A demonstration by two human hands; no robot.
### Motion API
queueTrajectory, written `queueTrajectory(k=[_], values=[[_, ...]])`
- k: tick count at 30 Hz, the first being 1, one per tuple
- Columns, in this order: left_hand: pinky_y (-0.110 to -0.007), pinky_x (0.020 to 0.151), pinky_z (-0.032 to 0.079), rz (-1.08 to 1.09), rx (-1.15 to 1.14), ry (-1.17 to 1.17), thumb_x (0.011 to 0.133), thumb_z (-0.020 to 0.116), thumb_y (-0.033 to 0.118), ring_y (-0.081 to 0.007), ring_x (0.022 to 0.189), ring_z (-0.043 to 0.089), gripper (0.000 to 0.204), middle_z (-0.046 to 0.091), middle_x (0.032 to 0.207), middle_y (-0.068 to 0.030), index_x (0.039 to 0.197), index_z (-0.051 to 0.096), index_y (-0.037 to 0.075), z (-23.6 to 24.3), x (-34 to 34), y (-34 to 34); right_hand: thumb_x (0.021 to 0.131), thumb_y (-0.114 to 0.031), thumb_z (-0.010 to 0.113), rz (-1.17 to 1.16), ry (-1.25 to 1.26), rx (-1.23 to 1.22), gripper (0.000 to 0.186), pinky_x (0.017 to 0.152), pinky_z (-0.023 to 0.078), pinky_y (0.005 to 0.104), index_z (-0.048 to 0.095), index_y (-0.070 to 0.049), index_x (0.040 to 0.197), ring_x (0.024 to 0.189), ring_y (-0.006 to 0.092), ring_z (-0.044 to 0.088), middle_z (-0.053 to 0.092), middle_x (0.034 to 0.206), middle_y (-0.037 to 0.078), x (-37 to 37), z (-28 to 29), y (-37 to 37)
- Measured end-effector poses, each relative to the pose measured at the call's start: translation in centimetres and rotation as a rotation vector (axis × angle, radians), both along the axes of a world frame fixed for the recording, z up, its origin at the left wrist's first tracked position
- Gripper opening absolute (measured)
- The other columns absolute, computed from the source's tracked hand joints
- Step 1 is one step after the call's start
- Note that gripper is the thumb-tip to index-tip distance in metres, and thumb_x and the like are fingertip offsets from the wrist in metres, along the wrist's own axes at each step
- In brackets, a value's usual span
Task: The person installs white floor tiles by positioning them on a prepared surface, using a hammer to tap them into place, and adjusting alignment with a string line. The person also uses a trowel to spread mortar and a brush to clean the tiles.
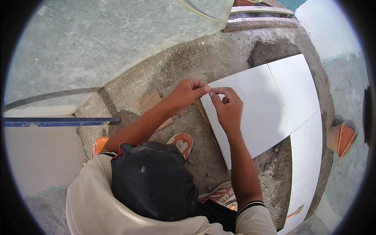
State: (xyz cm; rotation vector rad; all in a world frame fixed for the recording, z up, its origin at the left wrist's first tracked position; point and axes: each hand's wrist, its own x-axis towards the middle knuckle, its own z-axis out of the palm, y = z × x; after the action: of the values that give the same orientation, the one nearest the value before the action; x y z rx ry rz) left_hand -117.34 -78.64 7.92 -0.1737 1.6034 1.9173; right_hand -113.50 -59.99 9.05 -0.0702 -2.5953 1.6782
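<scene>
Head view: the left hand [188, 94] and the right hand [229, 103] meet at the fingertips, both pinched. I cannot tell if something tiny is between them. A big white tile [254, 107] lies below them; its corner is just under the fingertips, and most of it spreads to the right. A flat brown piece [147, 100] lies beside the left forearm.

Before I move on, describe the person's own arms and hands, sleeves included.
The left hand and right hand are bare, without gloves, and no watch or bracelet shows. The forearms are uncovered below short beige sleeves, which end in dark cuff bands with thin pale striping.
</scene>
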Motion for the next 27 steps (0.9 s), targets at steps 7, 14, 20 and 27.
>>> queueTrajectory(k=[7,14,20,27], values=[[-0.023,0.054,0.029,-0.041,0.146,-0.030,0.100,0.073,0.030,-0.0034,0.062,0.037,0.024,0.053,0.077,0.0080,0.108,0.069,0.008,0.0,0.2,-0.3,0.098,-0.020,0.072,0.059,-0.241,-0.351,0.023,0.065,0.049,0.0260,0.073,0.003,0.101,0.076,0.0056,0.059,0.072,0.090,0.003,-0.4,1.0,0.8],[-0.021,0.050,0.026,0.018,0.181,-0.041,0.098,0.076,0.030,-0.0015,0.059,0.036,0.023,0.054,0.077,0.0088,0.107,0.070,0.009,0.4,0.4,0.0,0.102,-0.024,0.068,0.073,-0.377,-0.753,0.021,0.051,0.028,0.0218,0.064,-0.003,0.103,0.056,0.0015,0.036,0.046,0.067,-0.009,-0.8,0.3,1.4],[-0.021,0.051,0.025,0.050,-0.013,-0.049,0.097,0.077,0.030,-0.0011,0.058,0.036,0.024,0.056,0.075,0.0096,0.111,0.075,0.010,1.8,0.7,0.6,0.103,-0.025,0.066,0.079,-0.392,-0.886,0.022,0.051,0.027,0.0227,0.060,-0.004,0.105,0.055,0.0026,0.034,0.043,0.066,-0.008,-1.3,0.0,1.8],[-0.022,0.051,0.024,0.158,-0.076,0.047,0.095,0.079,0.032,-0.0016,0.056,0.033,0.024,0.054,0.067,0.0106,0.105,0.078,0.011,1.0,0.6,0.3,0.102,-0.017,0.064,0.006,-0.377,-0.380,0.030,0.063,0.048,0.0261,0.061,0.005,0.122,0.069,0.0091,0.055,0.060,0.083,0.003,-1.3,0.5,1.5]])
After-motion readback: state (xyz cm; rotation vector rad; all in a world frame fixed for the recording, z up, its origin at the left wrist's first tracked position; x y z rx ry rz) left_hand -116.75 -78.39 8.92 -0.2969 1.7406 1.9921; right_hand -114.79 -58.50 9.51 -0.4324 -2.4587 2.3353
